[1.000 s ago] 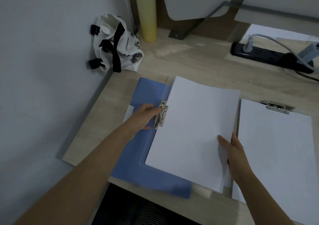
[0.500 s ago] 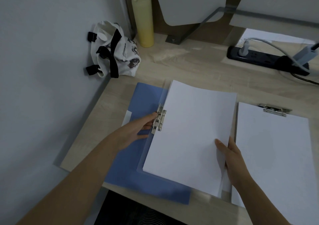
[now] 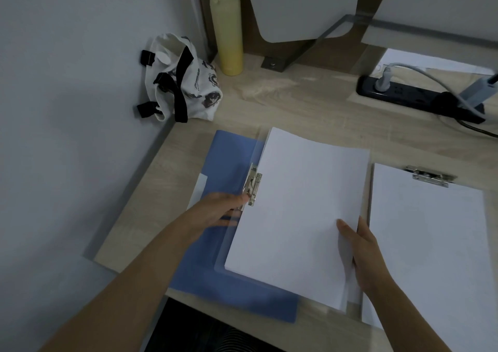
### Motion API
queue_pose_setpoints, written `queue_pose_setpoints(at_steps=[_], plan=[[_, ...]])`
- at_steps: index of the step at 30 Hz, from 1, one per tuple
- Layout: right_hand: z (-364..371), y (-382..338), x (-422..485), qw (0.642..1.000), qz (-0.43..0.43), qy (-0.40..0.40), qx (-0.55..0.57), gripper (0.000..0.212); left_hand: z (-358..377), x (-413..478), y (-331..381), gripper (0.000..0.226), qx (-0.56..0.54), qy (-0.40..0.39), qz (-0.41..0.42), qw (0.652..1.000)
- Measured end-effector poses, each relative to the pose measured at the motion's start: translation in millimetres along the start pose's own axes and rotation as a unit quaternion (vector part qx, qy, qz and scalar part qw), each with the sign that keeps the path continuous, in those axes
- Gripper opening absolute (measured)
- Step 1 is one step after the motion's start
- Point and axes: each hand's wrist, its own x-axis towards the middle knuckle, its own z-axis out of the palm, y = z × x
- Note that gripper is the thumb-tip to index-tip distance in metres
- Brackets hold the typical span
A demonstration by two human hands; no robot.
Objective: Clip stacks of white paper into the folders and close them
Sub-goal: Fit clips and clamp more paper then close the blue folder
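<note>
On the near middle of the wooden desk [image 3: 310, 103], working over a blue folder [image 3: 231, 270] lying open and flat, with the paper stack [image 3: 301, 211] sitting on its right half, turned slightly askew to the desk's near edge. Gripping the stack at its near right edge with the right hand [image 3: 363, 249], with the thumb lying on the top sheet and the fingers curling round the side beneath. Reaching with the left hand [image 3: 218, 211] across the folder's left flap to the metal clip [image 3: 253, 187] sitting right at the stack's left edge, with the fingers stretching out almost straight and their tips touching the clip's near end; blurring there, so cannot tell whether pinching the clip or only touching it. Working just beside a second white stack [image 3: 431, 243] lying to the right of the first, with its own silver clip [image 3: 428, 177] at its far edge. Facing, at the far left against the wall, a white tote bag [image 3: 183, 82] with black straps, a yellow bottle [image 3: 227, 28] standing upright just right of it, and, at the far right, a black power strip [image 3: 409, 98] with plugs and cables in it.
</note>
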Motion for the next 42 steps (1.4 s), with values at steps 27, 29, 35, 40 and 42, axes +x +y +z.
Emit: queue_pose_setpoints(at_steps=[27, 29, 35, 40, 42], plan=[[-32.4, -52.8, -29.3, 0.946, -0.05, -0.106, -0.304, 0.049, 78.1, -64.2, 35.6, 0.021, -0.119, 0.08, 0.204, 0.968], [-56.0, -69.9, -43.9, 0.96, -0.045, -0.163, -0.222, 0.041, 112.0, -75.1, 54.2, 0.023, -0.101, 0.048, 0.248, 0.962], [-150.4, -100.2, -67.2, 0.973, -0.043, -0.221, 0.04, 0.057, 221.7, -65.6, 74.3, 0.024, -0.027, -0.015, 0.277, 0.96], [-216.2, -100.1, -76.4, 0.979, -0.017, -0.184, 0.081, 0.056, 284.2, -35.2, 54.4, 0.025, 0.059, -0.021, 0.242, 0.968], [-236.6, -89.3, -68.8, 0.987, -0.017, -0.143, 0.074, 0.039, 299.4, -21.7, 40.9, 0.03, 0.132, -0.011, 0.223, 0.966]])
